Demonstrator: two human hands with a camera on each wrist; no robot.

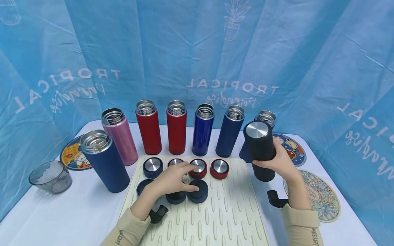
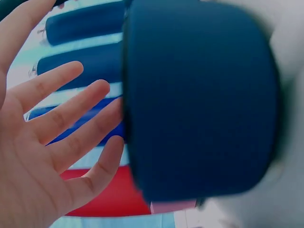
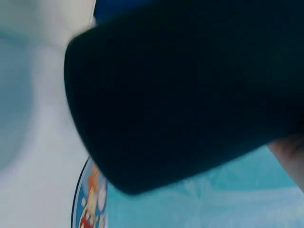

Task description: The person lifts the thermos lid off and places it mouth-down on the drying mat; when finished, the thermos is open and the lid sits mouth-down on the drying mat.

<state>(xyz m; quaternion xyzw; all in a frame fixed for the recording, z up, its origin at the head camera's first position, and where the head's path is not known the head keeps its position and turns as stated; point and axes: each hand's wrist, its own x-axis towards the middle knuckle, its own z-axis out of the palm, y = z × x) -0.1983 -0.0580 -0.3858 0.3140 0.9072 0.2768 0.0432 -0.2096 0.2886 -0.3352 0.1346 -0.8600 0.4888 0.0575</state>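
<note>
In the head view my right hand (image 1: 283, 163) grips a black thermos bottle (image 1: 261, 150), tilted, with a silver-topped lid (image 1: 258, 130) on it. The bottle fills much of the right wrist view as a dark shape (image 3: 171, 104), and only a bit of the hand (image 3: 290, 154) shows there. My left hand (image 1: 172, 181) reaches over several loose lids with fingers spread; the left wrist view shows them fairly straight, holding nothing. Its thumb is over a dark blue lid (image 1: 198, 193), its fingertips near a red lid (image 1: 198, 169). Another red lid (image 1: 220, 168) and a blue lid (image 1: 153, 166) stand nearby.
A cream ridged mat (image 1: 221, 212) bears the lids. Behind it stand several lidless bottles, including red (image 1: 176, 133), shiny blue (image 1: 203, 133), pink (image 1: 121, 140) and navy (image 1: 106, 164). A grey glass bowl (image 1: 52, 177) sits left, round patterned coasters (image 1: 314, 194) right.
</note>
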